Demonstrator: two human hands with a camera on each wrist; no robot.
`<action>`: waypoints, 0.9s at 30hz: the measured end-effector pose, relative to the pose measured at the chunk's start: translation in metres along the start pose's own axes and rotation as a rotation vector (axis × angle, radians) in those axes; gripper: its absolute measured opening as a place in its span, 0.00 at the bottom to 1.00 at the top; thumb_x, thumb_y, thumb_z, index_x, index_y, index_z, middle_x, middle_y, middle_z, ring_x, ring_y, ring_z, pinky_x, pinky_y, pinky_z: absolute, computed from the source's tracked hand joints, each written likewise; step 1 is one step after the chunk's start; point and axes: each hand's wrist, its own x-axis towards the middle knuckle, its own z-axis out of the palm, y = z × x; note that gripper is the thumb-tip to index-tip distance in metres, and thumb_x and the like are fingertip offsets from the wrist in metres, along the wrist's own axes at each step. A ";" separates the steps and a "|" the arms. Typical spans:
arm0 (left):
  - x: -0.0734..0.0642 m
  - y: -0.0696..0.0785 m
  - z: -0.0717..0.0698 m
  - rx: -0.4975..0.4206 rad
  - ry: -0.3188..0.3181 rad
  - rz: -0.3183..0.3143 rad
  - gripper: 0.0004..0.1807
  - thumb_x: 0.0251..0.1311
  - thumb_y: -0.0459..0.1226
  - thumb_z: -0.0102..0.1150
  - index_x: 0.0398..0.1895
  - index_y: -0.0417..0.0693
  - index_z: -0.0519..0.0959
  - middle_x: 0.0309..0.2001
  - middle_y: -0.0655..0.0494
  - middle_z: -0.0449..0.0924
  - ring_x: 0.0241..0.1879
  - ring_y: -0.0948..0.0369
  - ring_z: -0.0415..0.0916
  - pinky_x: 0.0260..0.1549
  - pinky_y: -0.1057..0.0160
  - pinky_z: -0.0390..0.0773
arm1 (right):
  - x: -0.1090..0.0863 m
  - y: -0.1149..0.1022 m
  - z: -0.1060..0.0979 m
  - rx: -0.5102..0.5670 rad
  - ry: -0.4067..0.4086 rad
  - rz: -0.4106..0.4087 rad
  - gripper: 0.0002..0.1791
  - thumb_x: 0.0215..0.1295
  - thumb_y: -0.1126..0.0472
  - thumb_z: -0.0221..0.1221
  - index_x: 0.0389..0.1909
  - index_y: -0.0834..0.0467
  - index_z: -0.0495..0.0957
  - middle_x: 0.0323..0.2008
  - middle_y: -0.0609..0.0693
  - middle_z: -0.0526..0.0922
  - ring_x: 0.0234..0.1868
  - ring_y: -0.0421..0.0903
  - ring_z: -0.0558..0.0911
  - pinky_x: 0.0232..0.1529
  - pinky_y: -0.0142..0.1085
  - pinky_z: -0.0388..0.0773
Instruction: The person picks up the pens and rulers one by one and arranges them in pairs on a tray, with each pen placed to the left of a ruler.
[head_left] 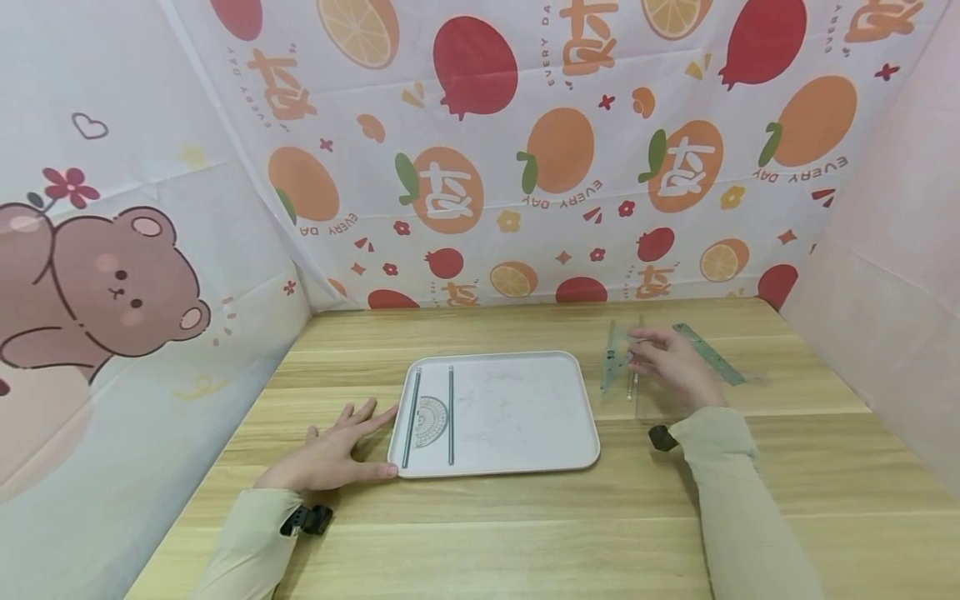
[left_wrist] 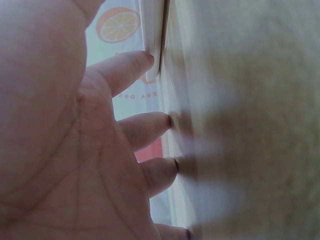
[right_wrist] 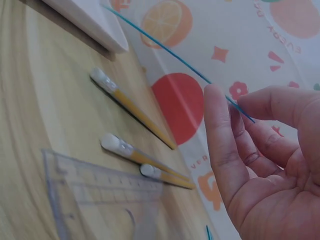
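Right hand [head_left: 675,367], fingertips drawn narrow, pinches a thin, see-through teal plastic drafting plate [head_left: 612,358] above the desk [head_left: 510,533], right of the white rectangular tray [head_left: 525,417]. Near it lie three yellow pencils with white erasers [right_wrist: 142,117], a clear plastic set square [right_wrist: 100,187] and a green straight ruler [head_left: 712,357]. Left hand [head_left: 337,454], fingers spread, touches the tray's left rim; inside, a clear half-round protractor [head_left: 431,421] lies between two slim dark-green pencils [head_left: 452,417]. So slight a grip could let the smooth plate pivot or slip; a brush from the hand could roll the yellow pencils. "EVERY DAY" repeats on the fruit-print cloth [head_left: 525,58].
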 end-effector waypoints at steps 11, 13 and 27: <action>0.001 -0.001 0.000 -0.004 -0.001 0.002 0.56 0.58 0.69 0.71 0.87 0.64 0.59 0.87 0.33 0.45 0.83 0.23 0.36 0.62 0.06 0.34 | 0.007 -0.004 0.023 -0.010 -0.017 0.013 0.27 0.83 0.61 0.56 0.76 0.69 0.69 0.54 0.58 0.80 0.44 0.35 0.86 0.54 0.33 0.88; 0.001 -0.002 0.001 0.000 0.002 0.004 0.56 0.58 0.69 0.71 0.87 0.63 0.59 0.87 0.33 0.46 0.83 0.23 0.36 0.61 0.06 0.35 | 0.009 -0.006 0.026 -0.012 -0.021 0.012 0.27 0.83 0.61 0.55 0.75 0.69 0.69 0.55 0.61 0.80 0.44 0.35 0.86 0.56 0.35 0.88; 0.000 -0.002 0.001 0.002 0.009 0.000 0.57 0.57 0.69 0.71 0.87 0.63 0.59 0.87 0.33 0.46 0.83 0.23 0.37 0.61 0.05 0.36 | 0.017 -0.016 0.050 -0.046 -0.069 0.047 0.25 0.83 0.62 0.54 0.75 0.67 0.71 0.56 0.61 0.82 0.43 0.37 0.87 0.55 0.35 0.88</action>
